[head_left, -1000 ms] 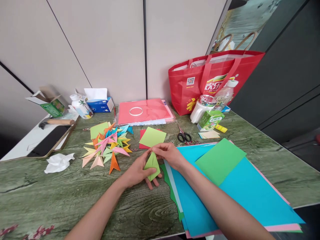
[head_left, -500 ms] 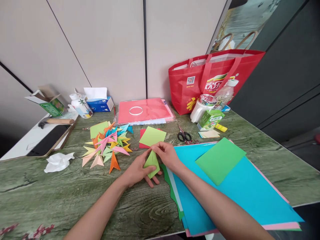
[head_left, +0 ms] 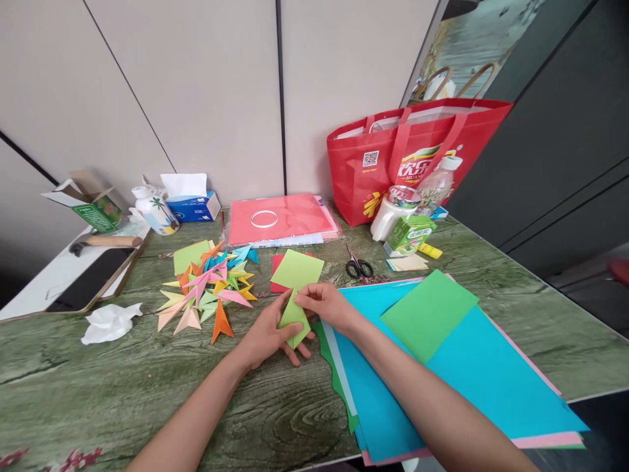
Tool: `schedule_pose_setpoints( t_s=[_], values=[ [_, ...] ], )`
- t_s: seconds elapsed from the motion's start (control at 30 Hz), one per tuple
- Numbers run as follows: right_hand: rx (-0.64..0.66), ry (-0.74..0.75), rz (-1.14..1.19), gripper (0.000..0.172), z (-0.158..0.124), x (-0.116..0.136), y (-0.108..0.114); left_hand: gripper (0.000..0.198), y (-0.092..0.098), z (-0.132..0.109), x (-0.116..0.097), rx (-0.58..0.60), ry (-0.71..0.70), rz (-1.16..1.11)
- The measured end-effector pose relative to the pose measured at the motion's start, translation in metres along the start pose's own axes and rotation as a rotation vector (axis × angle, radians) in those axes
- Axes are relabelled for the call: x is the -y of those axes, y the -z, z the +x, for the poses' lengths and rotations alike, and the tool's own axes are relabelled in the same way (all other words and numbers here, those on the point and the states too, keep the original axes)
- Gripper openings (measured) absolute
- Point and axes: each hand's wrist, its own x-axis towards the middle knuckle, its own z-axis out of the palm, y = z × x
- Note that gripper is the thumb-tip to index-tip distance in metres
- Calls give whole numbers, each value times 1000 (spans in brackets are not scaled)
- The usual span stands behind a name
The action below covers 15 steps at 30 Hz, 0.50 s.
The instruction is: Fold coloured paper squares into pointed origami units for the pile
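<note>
A light green folded paper (head_left: 293, 322), pointed at the top, is held between my two hands above the table. My left hand (head_left: 270, 333) grips its lower part, thumb on the front and fingers behind. The thumb and forefinger of my right hand (head_left: 324, 305) pinch its upper right edge near the tip. Just beyond lies a flat light green square sheet (head_left: 297, 270), partly over a red paper (head_left: 278, 287). To the left is a pile of folded paper pieces (head_left: 209, 282) in many colours, with a single orange folded piece (head_left: 222, 324) at its near side.
Large blue sheets (head_left: 472, 367) with a green sheet (head_left: 432, 314) on top lie right. Scissors (head_left: 358, 267), a green carton (head_left: 410, 235), a white mug (head_left: 390, 216) and a red bag (head_left: 368, 170) stand beyond. Left are crumpled tissue (head_left: 111, 323) and a hammer (head_left: 105, 242).
My right fingers have come down slightly from the paper's tip to its right edge. The centre slit that showed on its front is now out of sight. The view has shifted slightly.
</note>
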Motion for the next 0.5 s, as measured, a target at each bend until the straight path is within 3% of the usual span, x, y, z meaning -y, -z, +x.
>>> schedule_pose_setpoints(
  t_s=[0.3, 0.5],
  values=[
    [-189, 159, -195, 26, 4, -13, -9, 77, 1, 1, 3, -8, -45, -11],
    [-26, 7, -50, 31, 3, -6, -6, 67, -1, 1, 0, -85, -77, -8]
  ],
)
